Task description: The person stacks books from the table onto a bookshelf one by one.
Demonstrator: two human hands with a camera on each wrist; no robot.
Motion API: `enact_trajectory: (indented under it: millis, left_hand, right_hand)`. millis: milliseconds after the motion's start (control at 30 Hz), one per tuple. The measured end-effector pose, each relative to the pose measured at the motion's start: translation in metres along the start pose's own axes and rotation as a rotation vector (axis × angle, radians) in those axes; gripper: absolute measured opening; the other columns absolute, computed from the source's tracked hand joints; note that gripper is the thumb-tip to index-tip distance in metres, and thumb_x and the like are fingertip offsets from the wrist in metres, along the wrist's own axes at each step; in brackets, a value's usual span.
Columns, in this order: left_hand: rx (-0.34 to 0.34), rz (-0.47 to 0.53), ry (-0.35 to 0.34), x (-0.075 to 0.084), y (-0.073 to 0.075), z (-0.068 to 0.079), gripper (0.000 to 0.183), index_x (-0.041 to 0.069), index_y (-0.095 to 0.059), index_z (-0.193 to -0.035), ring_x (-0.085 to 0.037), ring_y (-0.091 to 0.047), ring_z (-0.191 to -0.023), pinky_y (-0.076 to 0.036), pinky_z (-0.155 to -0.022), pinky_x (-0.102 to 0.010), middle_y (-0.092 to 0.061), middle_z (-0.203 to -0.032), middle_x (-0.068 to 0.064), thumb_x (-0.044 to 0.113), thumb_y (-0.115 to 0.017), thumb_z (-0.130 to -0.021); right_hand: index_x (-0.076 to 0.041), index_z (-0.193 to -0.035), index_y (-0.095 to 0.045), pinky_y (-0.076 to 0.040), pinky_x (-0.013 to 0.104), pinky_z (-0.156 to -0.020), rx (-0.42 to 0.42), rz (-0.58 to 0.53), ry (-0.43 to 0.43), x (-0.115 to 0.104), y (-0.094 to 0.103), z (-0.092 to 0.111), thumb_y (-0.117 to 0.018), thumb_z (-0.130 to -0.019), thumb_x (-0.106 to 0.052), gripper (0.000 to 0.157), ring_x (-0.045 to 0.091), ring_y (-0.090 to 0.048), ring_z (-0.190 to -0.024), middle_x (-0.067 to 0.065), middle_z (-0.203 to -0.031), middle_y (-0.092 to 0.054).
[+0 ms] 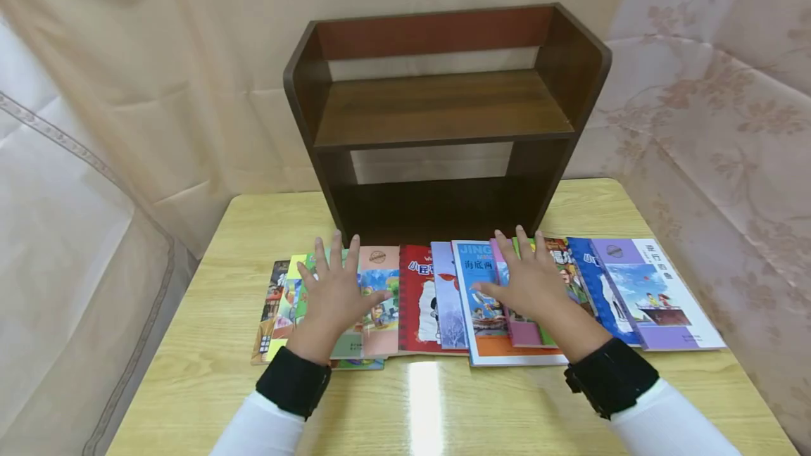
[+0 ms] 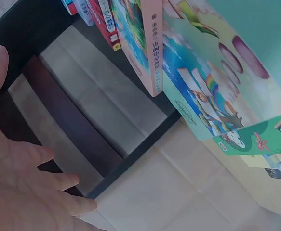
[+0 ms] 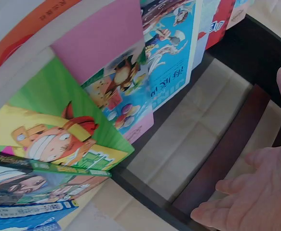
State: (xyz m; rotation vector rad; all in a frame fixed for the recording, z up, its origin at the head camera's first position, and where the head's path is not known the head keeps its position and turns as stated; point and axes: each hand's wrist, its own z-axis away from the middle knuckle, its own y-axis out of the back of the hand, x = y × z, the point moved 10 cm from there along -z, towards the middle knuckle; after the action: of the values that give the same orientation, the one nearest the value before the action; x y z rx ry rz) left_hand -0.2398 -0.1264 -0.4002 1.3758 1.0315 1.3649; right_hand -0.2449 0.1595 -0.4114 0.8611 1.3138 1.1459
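Note:
Picture books lie overlapping in a row across the table. My left hand (image 1: 331, 301), fingers spread, is over the row's left part, near a peach-coloured book (image 1: 379, 336) and a pale green book (image 2: 256, 96). Spread likewise, my right hand (image 1: 535, 287) is over a blue-and-orange book (image 1: 472, 287), a pink one (image 1: 524, 335) and a green one (image 3: 53, 115). Between the hands lie a red book (image 1: 413, 326) and a lavender one (image 1: 451, 326). A purple-and-white book (image 1: 659, 294) ends the row on the right, overlapping a blue one (image 1: 586, 262). Neither hand holds anything.
Behind the books stands a dark brown two-tier bookshelf (image 1: 443, 108); no books show on its tiers. The light wood table (image 1: 209, 343) extends on both sides. Beige cloth (image 1: 209, 76) hangs behind, and flowered cloth (image 1: 728, 111) hangs at the right.

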Motion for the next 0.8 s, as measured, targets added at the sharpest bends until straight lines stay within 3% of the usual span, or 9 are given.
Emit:
enact_trajectory:
  millis: [133,233,300,367,500,633,700,800]
  left_hand:
    - [0.032,0.016,-0.028,0.009,0.002,0.0,0.113,0.015,-0.017,-0.156,-0.045,0.004,-0.145,-0.007,-0.106,-0.074,-0.007,-0.161,-0.018,0.06,-0.076,-0.07]
    - [0.054,0.047,-0.058,0.017,0.001,0.0,0.112,0.015,-0.018,-0.155,-0.043,-0.003,-0.145,-0.011,-0.108,-0.071,-0.01,-0.16,-0.017,0.056,-0.079,-0.07]
    - [0.072,0.09,-0.078,0.024,0.002,0.0,0.11,0.014,-0.02,-0.155,-0.041,-0.007,-0.146,-0.015,-0.11,-0.067,-0.014,-0.16,-0.017,0.051,-0.081,-0.071]
    - [0.089,0.134,-0.104,0.031,0.002,0.001,0.107,0.013,-0.023,-0.154,-0.039,-0.012,-0.145,-0.02,-0.111,-0.064,-0.019,-0.159,-0.016,0.048,-0.082,-0.071]
    - [0.109,0.226,-0.148,0.047,0.0,0.005,0.1,0.012,-0.028,-0.152,-0.036,-0.021,-0.144,-0.035,-0.107,-0.055,-0.026,-0.156,-0.015,0.04,-0.083,-0.074]
    - [0.144,0.286,-0.201,0.062,-0.001,0.008,0.092,0.013,-0.033,-0.149,-0.033,-0.031,-0.139,-0.049,-0.096,-0.049,-0.032,-0.153,-0.012,0.033,-0.083,-0.075]
    - [0.16,0.305,-0.229,0.07,-0.001,0.01,0.087,0.012,-0.037,-0.147,-0.032,-0.034,-0.138,-0.051,-0.094,-0.047,-0.035,-0.151,-0.012,0.03,-0.083,-0.076]
    - [0.164,0.323,-0.258,0.08,-0.003,0.014,0.082,0.013,-0.04,-0.146,-0.03,-0.036,-0.136,-0.054,-0.089,-0.045,-0.038,-0.149,-0.011,0.026,-0.083,-0.077]
  right_hand:
    - [-0.014,-0.156,-0.013,-0.028,0.072,-0.1,0.039,-0.02,0.01,0.005,0.004,0.001,-0.065,-0.081,-0.063,0.104,0.052,-0.002,-0.142,0.025,-0.159,-0.007]
    - [-0.014,-0.156,-0.014,-0.046,0.064,-0.088,0.071,-0.058,0.014,0.01,0.008,0.003,-0.07,-0.081,-0.057,0.103,0.049,-0.009,-0.142,0.024,-0.159,-0.011]
    - [-0.014,-0.156,-0.015,-0.051,0.061,-0.082,0.089,-0.096,0.008,0.014,0.011,0.004,-0.072,-0.081,-0.051,0.102,0.049,-0.015,-0.142,0.022,-0.159,-0.013]
    - [-0.016,-0.156,-0.015,-0.051,0.061,-0.081,0.104,-0.13,-0.008,0.018,0.014,0.007,-0.073,-0.083,-0.046,0.099,0.049,-0.021,-0.14,0.02,-0.159,-0.015]
    - [-0.02,-0.156,-0.015,-0.036,0.07,-0.095,0.128,-0.206,-0.042,0.028,0.019,0.015,-0.072,-0.086,-0.039,0.092,0.05,-0.029,-0.135,0.016,-0.159,-0.018]
    - [-0.02,-0.155,-0.021,-0.039,0.066,-0.095,0.182,-0.261,-0.04,0.036,0.024,0.022,-0.07,-0.089,-0.033,0.083,0.05,-0.032,-0.134,0.015,-0.158,-0.024]
    - [-0.018,-0.154,-0.026,-0.045,0.062,-0.092,0.224,-0.268,-0.037,0.04,0.027,0.025,-0.07,-0.09,-0.03,0.079,0.048,-0.034,-0.134,0.015,-0.156,-0.029]
    - [-0.014,-0.151,-0.034,-0.042,0.061,-0.096,0.298,-0.293,-0.036,0.047,0.034,0.03,-0.069,-0.09,-0.023,0.07,0.046,-0.037,-0.133,0.016,-0.152,-0.036]
